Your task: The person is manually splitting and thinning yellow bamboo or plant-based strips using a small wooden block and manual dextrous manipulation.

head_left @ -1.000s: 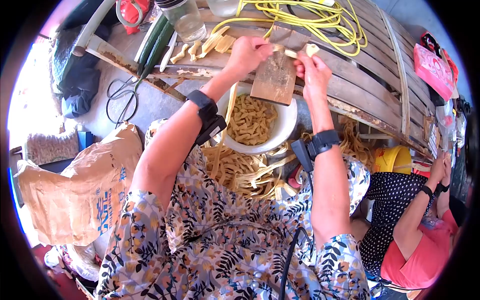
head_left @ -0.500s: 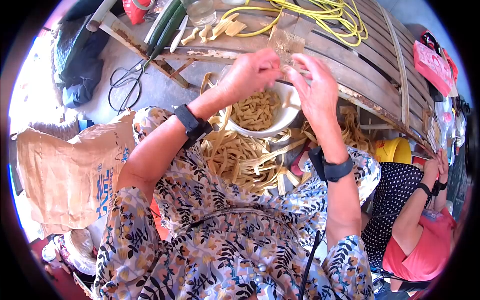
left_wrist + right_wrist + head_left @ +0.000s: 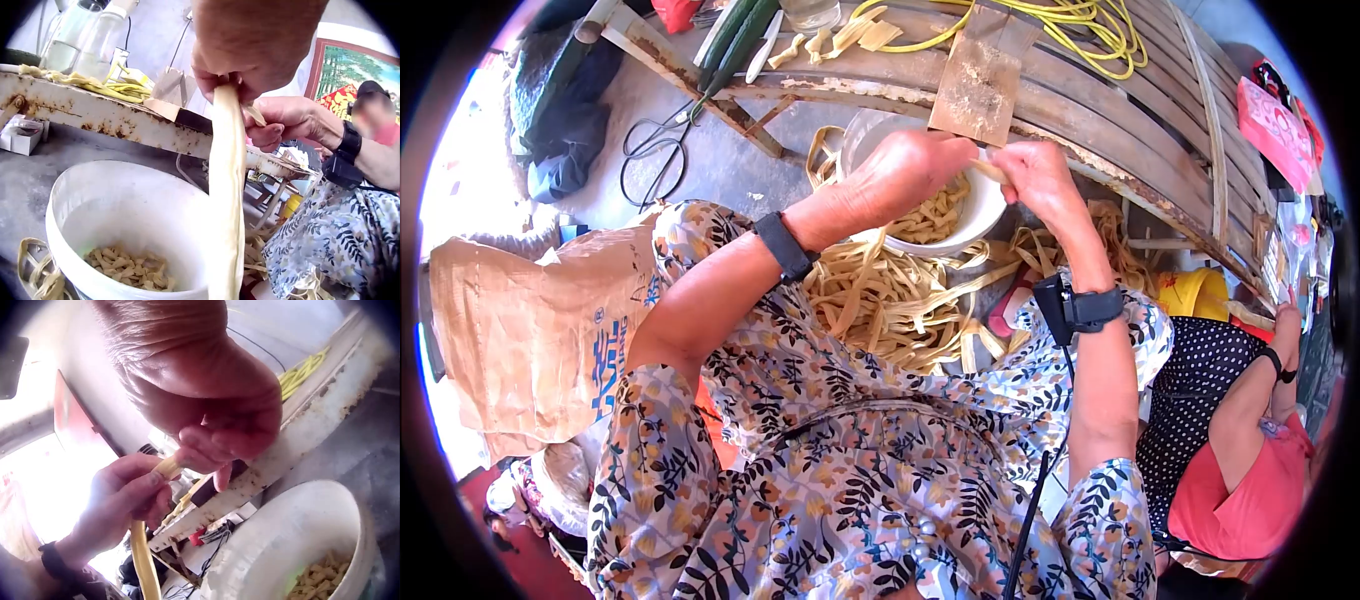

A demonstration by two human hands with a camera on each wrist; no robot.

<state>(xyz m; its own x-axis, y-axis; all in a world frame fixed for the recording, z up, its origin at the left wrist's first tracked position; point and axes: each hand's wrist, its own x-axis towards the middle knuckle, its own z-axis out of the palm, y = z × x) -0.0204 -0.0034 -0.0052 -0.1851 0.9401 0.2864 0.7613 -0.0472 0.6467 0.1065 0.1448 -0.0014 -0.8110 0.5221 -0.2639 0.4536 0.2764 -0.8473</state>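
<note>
In the head view, both arms are stretched forward, and the left hand [image 3: 900,178] and the right hand [image 3: 1043,180] are held close together above a round white plastic bucket [image 3: 988,213], a flat pale-yellow pliable strip [image 3: 991,171] stretched between them. In the left wrist view, the strip is pinched by the left hand, its long end left hanging; short yellowish pieces [image 3: 128,267] are contained low in the bucket. In the right wrist view, the strip's short end is pinched by the right hand, its fingers curled.

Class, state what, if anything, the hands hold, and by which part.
Left hand and right hand pinch a pale strip near its upper end; the rest hangs down.
</note>
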